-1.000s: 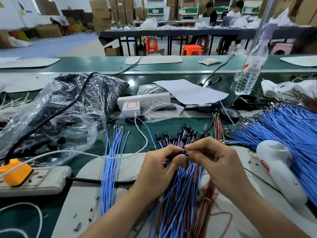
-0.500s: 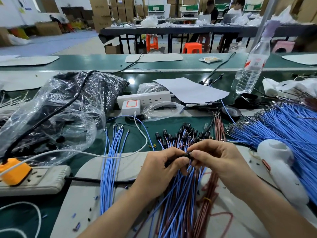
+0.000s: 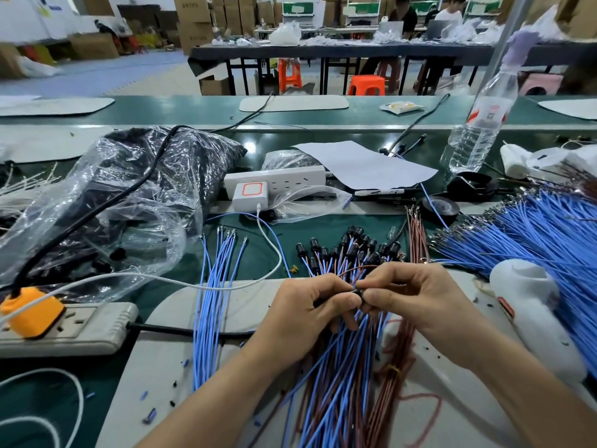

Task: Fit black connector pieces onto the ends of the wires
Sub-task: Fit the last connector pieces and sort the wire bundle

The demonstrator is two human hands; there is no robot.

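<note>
Two hands pinch one small black connector piece (image 3: 357, 292) between them, above the bundle of wires on the grey mat (image 3: 200, 321).

The left hand (image 3: 303, 313) clamps thumb and forefinger on the connector from the left; the right hand (image 3: 410, 300) grips it from the right with its fingertips, and a brown wire (image 3: 350, 270) arcs over the knuckles into the pinch. Beneath the hands lies a fan of blue and brown wires (image 3: 336, 376), their far ends already capped with black connectors (image 3: 349, 248). A separate sheaf of bare-ended blue wires (image 3: 213, 302) lies to the left, a large heap of blue wires (image 3: 529, 234) to the right, beside a white tool (image 3: 529, 305). Farther left sit a clear plastic bag (image 3: 106, 208) and a power strip (image 3: 71, 324) with an orange plug (image 3: 30, 312).
</note>
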